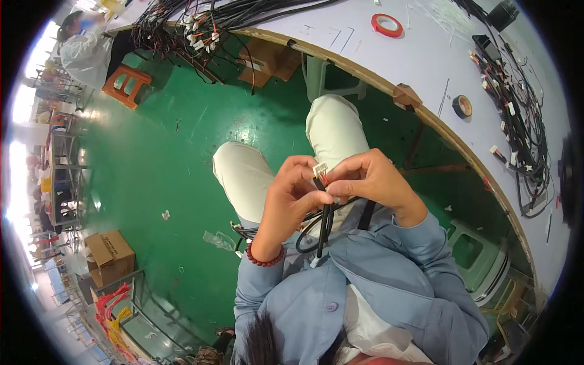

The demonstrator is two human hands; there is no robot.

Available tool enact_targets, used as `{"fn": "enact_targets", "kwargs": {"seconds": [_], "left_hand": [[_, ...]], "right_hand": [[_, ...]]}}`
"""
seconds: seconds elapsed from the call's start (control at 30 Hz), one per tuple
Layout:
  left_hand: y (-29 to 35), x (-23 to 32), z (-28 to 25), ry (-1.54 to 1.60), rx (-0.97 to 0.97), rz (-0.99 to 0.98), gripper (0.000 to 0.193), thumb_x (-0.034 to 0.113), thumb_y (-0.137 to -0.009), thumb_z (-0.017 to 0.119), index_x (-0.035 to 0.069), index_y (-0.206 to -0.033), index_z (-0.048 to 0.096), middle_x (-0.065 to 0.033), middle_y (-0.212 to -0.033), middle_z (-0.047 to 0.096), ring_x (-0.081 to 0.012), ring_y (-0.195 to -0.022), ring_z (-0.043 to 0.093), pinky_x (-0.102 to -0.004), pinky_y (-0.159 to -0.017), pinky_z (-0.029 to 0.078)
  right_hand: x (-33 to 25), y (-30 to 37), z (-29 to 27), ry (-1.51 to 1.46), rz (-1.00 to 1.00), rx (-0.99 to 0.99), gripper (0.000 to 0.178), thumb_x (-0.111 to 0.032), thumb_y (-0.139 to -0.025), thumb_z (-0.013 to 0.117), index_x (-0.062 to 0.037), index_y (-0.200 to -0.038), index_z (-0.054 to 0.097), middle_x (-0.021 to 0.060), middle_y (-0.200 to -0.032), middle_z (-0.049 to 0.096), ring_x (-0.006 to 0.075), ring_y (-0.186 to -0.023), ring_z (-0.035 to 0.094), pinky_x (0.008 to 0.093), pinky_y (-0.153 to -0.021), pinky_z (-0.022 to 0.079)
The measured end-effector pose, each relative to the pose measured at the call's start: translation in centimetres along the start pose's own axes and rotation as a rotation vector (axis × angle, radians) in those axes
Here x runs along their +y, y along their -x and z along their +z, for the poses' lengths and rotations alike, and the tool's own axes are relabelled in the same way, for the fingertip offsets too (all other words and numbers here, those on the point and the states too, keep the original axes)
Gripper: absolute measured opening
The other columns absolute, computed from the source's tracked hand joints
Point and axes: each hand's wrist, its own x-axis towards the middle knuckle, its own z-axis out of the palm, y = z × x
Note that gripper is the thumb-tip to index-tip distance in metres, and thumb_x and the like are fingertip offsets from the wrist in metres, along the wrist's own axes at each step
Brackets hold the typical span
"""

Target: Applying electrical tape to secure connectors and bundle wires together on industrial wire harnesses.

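Observation:
Above my lap, both hands hold a wire harness, a black cable (326, 226) that ends in a white plug connector (320, 168) with thin red wires at its back. My left hand (285, 198) is closed, fingertips pinching the cable just below the connector. From the other side, my right hand (378, 179) is closed too, thumb and forefinger pinched at the thin wires and cable. The fingers partly hide the exact grip points. Below the hands the cable bends in a loop, and more black cables lie across my lap.
A curved white table (420, 67) runs along the far and right sides. On it lie a red tape roll (387, 25), a black tape roll (462, 106) and cable bundles (517, 128). An orange stool (126, 85), a cardboard box (111, 252) and a pale green chair (477, 258) stand on the floor.

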Motion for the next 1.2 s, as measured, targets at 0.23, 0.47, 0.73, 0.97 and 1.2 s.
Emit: {"fn": "enact_targets", "kwargs": {"seconds": [0.23, 0.47, 0.73, 0.97, 1.2], "left_hand": [[-0.2, 0.0, -0.2, -0.217, -0.157, 0.138, 0.021, -0.006, -0.072, 0.071, 0.0, -0.085, 0.054, -0.0106, -0.115, 0.046, -0.0112, -0.078, 0.062, -0.0224, -0.065, 0.054], [1.7, -1.1, 3.2, 0.099, 0.132, -0.125, 0.017, 0.011, -0.095, 0.047, 0.002, -0.109, 0.042, -0.0036, -0.08, 0.051, -0.0073, -0.063, 0.053, -0.0207, -0.053, 0.042], [2.1, -0.9, 2.5, -0.299, 0.174, -0.145, 0.017, 0.015, -0.096, 0.044, 0.002, -0.105, 0.05, 0.002, -0.063, 0.049, -0.0035, -0.05, 0.043, -0.02, -0.044, 0.034], [2.1, -0.8, 1.2, 0.144, -0.037, -0.245, 0.016, 0.008, -0.092, 0.052, 0.002, -0.105, 0.045, -0.0036, -0.08, 0.054, -0.0076, -0.065, 0.052, -0.0211, -0.056, 0.041], [1.4, -1.1, 2.0, -0.19, -0.076, -0.187, 0.025, -0.006, -0.086, 0.052, 0.003, -0.108, 0.045, -0.0057, -0.087, 0.056, -0.0108, -0.068, 0.057, -0.022, -0.059, 0.047]], "right_hand": [[1.6, 0.2, -0.9, 0.005, -0.022, -0.101, 0.013, -0.003, -0.078, 0.069, 0.0068, -0.086, 0.065, 0.0084, -0.076, 0.064, 0.0105, -0.062, 0.059, 0.0224, -0.057, 0.049], [4.1, 1.2, 3.0, -0.046, -0.292, 0.345, 0.008, -0.004, -0.082, 0.063, 0.0039, -0.084, 0.063, 0.0043, -0.073, 0.063, 0.0079, -0.062, 0.058, 0.0202, -0.054, 0.047], [6.9, 0.5, 3.3, -0.044, -0.273, 0.352, 0.009, -0.003, -0.083, 0.061, 0.005, -0.085, 0.062, 0.0042, -0.075, 0.063, 0.0064, -0.066, 0.058, 0.0211, -0.057, 0.048], [6.6, 1.1, 3.0, -0.177, -0.229, 0.26, 0.012, -0.004, -0.084, 0.061, 0.0053, -0.091, 0.063, 0.0055, -0.082, 0.065, 0.0078, -0.073, 0.06, 0.0211, -0.063, 0.049], [7.6, 1.1, 2.4, 0.006, -0.359, 0.443, 0.012, -0.006, -0.08, 0.065, 0.0039, -0.086, 0.064, 0.0042, -0.077, 0.064, 0.0059, -0.069, 0.058, 0.0218, -0.059, 0.046]]}}
